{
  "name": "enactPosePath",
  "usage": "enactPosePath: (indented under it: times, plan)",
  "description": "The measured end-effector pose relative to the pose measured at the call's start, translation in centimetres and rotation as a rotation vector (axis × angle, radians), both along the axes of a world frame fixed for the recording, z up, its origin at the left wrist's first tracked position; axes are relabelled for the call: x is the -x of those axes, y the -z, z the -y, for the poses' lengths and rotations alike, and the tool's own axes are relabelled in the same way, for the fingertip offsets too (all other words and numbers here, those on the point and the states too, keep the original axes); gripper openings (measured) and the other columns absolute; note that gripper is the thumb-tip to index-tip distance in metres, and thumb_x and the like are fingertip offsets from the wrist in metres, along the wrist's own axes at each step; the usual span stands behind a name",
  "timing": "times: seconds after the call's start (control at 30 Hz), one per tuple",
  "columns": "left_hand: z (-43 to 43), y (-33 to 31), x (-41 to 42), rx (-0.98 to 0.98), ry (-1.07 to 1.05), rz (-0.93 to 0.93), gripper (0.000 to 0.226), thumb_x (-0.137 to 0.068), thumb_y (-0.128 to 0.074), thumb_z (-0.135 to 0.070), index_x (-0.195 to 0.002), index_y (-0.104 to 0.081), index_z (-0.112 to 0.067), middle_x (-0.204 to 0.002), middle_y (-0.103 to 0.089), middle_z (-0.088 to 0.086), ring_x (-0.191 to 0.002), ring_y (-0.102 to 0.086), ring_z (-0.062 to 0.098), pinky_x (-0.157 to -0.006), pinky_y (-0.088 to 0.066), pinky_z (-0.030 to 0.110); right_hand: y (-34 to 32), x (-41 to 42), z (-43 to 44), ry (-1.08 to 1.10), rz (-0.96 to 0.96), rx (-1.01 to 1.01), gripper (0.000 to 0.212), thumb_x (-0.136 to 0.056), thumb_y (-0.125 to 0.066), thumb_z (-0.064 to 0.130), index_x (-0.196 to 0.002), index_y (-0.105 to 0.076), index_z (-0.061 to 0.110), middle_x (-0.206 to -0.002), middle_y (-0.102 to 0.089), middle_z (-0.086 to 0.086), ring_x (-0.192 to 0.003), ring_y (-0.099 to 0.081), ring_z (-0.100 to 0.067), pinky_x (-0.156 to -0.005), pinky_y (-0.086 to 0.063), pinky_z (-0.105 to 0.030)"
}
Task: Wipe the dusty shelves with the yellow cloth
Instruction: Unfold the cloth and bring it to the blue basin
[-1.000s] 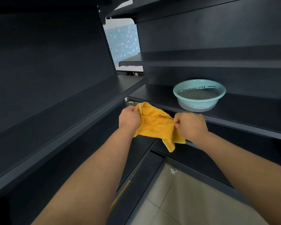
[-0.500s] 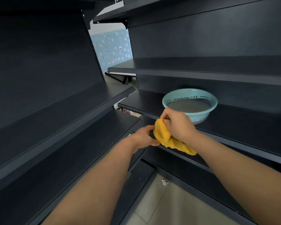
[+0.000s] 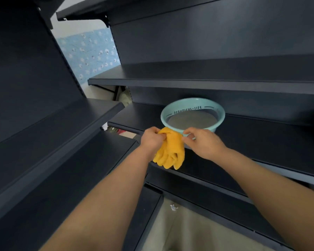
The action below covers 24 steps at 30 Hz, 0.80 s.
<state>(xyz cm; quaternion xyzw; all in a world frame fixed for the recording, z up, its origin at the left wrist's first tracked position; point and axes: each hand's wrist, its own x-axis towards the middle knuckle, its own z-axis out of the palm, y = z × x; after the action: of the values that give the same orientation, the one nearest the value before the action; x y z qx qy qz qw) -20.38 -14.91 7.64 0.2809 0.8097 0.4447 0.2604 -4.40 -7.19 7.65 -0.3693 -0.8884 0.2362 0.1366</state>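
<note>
The yellow cloth point(image 3: 171, 151) hangs bunched in folds between my two hands, just in front of the dark shelf point(image 3: 261, 142) on the right. My left hand point(image 3: 152, 138) grips the cloth's upper left part. My right hand point(image 3: 203, 142) pinches its upper right edge with thumb and fingers. Both hands are close together near the front rim of a teal basin point(image 3: 192, 107) that stands on that shelf. The cloth's lower end dangles over the shelf's front edge.
Dark metal shelves run along the left point(image 3: 62, 134) and the right, with a higher shelf point(image 3: 207, 82) above the basin. The basin holds cloudy water. A tiled floor point(image 3: 179, 229) with a scrap of litter lies below. A blue patterned wall point(image 3: 91, 51) shows through the gap.
The cloth went from spread between both hands, to bunched in the right hand, to held by both hands again near the basin. The view has tilted upward.
</note>
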Motion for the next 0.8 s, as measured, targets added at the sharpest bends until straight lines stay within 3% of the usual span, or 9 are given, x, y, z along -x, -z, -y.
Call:
enactPosePath:
  times: [0.07,0.13,0.3,0.4,0.6,0.7,0.8]
  plan:
    - [-2.1,-0.5,1.0,-0.046,0.042,0.148,0.008,-0.093,-0.057,-0.018,-0.085,-0.057,-0.018,-0.100,-0.067,0.013,-0.093,-0.065,0.029,-0.079,-0.057,0.045,-0.1,0.9,-1.2,0.010,0.035,0.007,0.049,-0.091,-0.052,0.054,-0.133,-0.050,0.028,-0.123,-0.064,0.005,-0.112,-0.061,-0.020,-0.089,-0.050,-0.039]
    - [-4.2,-0.9,2.2,-0.059,0.111,0.239,0.005,-0.096,-0.056,-0.018,-0.091,-0.057,-0.016,-0.104,-0.067,0.014,-0.094,-0.065,0.028,-0.073,-0.057,0.041,-0.2,2.0,-2.6,0.057,0.045,-0.025,0.046,-0.090,-0.054,0.052,-0.130,-0.051,0.030,-0.118,-0.066,0.006,-0.107,-0.062,-0.019,-0.084,-0.052,-0.038]
    - [-9.8,-2.0,5.7,-0.064,0.227,0.152,0.007,-0.094,-0.060,-0.019,-0.088,-0.060,-0.015,-0.106,-0.069,0.014,-0.099,-0.066,0.029,-0.086,-0.056,0.045,-0.7,5.0,-6.9,0.254,0.033,-0.154,0.025,-0.094,-0.052,0.034,-0.117,-0.062,0.032,-0.105,-0.071,0.005,-0.101,-0.063,-0.020,-0.074,-0.044,-0.030]
    - [-13.1,-2.1,7.4,-0.154,0.229,0.144,0.005,-0.093,-0.060,-0.018,-0.089,-0.062,-0.017,-0.102,-0.070,0.013,-0.096,-0.067,0.029,-0.084,-0.057,0.044,-0.6,6.9,-9.5,0.341,-0.019,-0.196,0.030,-0.094,-0.051,0.030,-0.121,-0.061,0.032,-0.104,-0.072,0.002,-0.105,-0.062,-0.024,-0.082,-0.046,-0.035]
    - [-18.7,-0.2,9.9,-0.282,0.200,0.155,0.015,-0.095,-0.053,-0.010,-0.092,-0.064,-0.020,-0.100,-0.068,0.007,-0.099,-0.065,0.025,-0.090,-0.054,0.040,0.4,9.0,-11.9,0.408,0.025,-0.088,0.037,-0.095,-0.049,0.025,-0.131,-0.056,0.025,-0.117,-0.067,-0.005,-0.111,-0.060,-0.028,-0.084,-0.047,-0.036]
    - [-20.3,2.0,10.8,-0.120,0.320,0.053,0.019,-0.091,-0.059,-0.011,-0.104,-0.069,-0.020,-0.102,-0.066,0.002,-0.099,-0.064,0.020,-0.087,-0.052,0.030,1.6,8.7,-12.4,0.451,0.164,-0.046,0.035,-0.095,-0.046,0.019,-0.127,-0.059,0.025,-0.120,-0.065,-0.006,-0.111,-0.060,-0.029,-0.085,-0.047,-0.035]
    - [-20.9,4.3,11.5,0.201,0.524,-0.220,0.026,-0.087,-0.065,-0.018,-0.112,-0.071,-0.020,-0.107,-0.069,0.000,-0.097,-0.064,0.017,-0.087,-0.051,0.027,2.5,8.4,-12.7,0.477,0.242,0.007,0.034,-0.094,-0.046,0.021,-0.123,-0.062,0.032,-0.118,-0.066,-0.002,-0.105,-0.063,-0.026,-0.088,-0.051,-0.037]
